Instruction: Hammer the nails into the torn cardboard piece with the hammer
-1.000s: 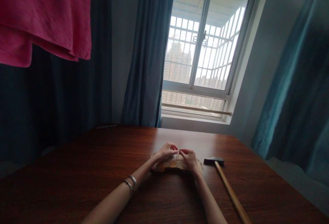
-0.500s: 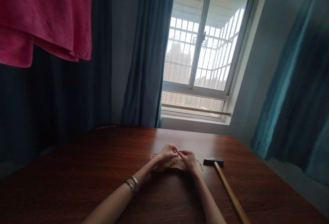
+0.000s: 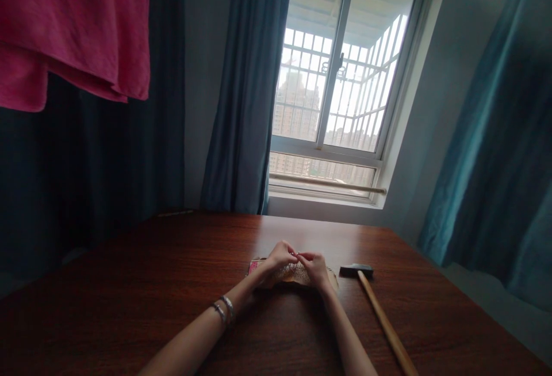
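Note:
My left hand and my right hand meet fingertip to fingertip, both pinched closed. Whatever sits between the fingertips is too small to name. Under them, a tan, crumpled sheet with a dense speckled pattern lies on the table, partly covered by both hands. A pink patch shows at its left end. To the right of my right hand rests a hammer with a dark head and a long wooden handle, touched by neither hand.
The reddish-brown wooden table reaches back to a barred window. Blue curtains hang on both sides. A pink cloth hangs at the upper left.
The view has shifted slightly, and more of the pink patch shows beside my left hand. Both hands keep nearly the same pinched pose.

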`<act>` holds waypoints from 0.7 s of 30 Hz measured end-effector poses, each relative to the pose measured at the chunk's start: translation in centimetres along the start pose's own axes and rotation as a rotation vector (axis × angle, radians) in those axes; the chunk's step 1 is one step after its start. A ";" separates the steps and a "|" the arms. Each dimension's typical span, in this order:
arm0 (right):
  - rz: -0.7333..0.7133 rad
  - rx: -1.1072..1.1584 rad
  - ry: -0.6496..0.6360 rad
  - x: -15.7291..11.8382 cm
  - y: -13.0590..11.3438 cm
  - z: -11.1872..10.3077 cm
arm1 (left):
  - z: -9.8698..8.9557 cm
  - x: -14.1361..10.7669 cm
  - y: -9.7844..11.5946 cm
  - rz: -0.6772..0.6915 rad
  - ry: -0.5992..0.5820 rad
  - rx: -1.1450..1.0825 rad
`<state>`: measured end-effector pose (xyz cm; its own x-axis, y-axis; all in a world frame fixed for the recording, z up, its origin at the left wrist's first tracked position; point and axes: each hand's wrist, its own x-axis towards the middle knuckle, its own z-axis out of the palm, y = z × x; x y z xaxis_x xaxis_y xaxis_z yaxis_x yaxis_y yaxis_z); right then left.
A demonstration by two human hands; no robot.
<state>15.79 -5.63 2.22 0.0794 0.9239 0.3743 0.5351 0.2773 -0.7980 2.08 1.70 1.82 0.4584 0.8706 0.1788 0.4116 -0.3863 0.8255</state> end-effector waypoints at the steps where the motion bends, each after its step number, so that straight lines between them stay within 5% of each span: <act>1: 0.006 -0.016 -0.001 0.0 -0.2 -0.1 | 0.0 0.0 0.0 -0.003 -0.009 -0.006; 5: 0.038 -0.108 0.035 0.2 -1.4 -2.7 | -0.3 -0.2 0.3 -0.006 -0.016 -0.002; 9: 0.064 -0.216 0.138 -1.3 -2.4 -8.2 | -0.4 -0.3 0.4 -0.009 -0.010 -0.013; 14: 0.232 -0.504 0.200 -7.2 -2.0 -13.7 | -0.4 -0.2 0.3 -0.005 -0.023 -0.021; 21: 0.516 -0.865 0.227 -16.2 1.0 -16.8 | -0.5 0.0 -0.1 0.005 -0.051 -0.023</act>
<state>29.21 -24.79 3.31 0.5799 0.7801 0.2351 0.8057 -0.5061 -0.3079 1.62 1.90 1.97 0.5005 0.8515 0.1562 0.3907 -0.3832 0.8370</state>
